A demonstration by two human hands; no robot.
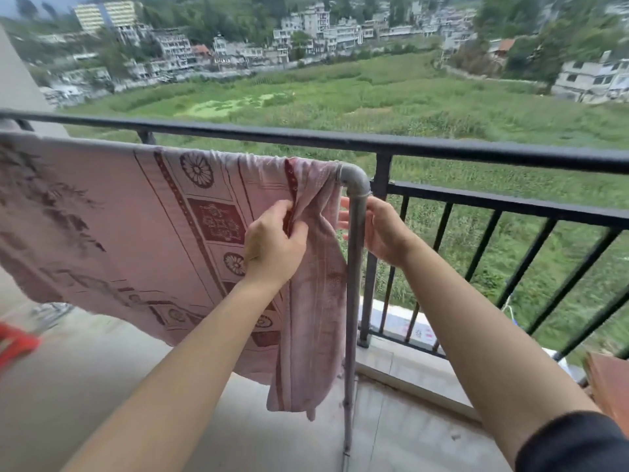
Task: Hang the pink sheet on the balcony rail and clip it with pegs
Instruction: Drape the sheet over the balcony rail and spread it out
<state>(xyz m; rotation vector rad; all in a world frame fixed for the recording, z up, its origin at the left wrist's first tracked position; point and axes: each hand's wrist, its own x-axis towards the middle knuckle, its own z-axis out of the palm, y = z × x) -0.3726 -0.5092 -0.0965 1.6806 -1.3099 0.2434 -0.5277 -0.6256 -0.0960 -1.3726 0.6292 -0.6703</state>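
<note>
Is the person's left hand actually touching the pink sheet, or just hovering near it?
Touching. The head view shows the left hand pinching a bunched fold of the pink sheet between thumb and fingers.

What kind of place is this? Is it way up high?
Most likely a home balcony, high up. A black railing runs along the edge, a green field and houses lie far below beyond it, and a pink sheet hangs over a grey pipe rack.

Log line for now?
sheet: draped over grey rail | left hand: pinching bunched edge | right hand: behind post | pegs: none visible
</note>
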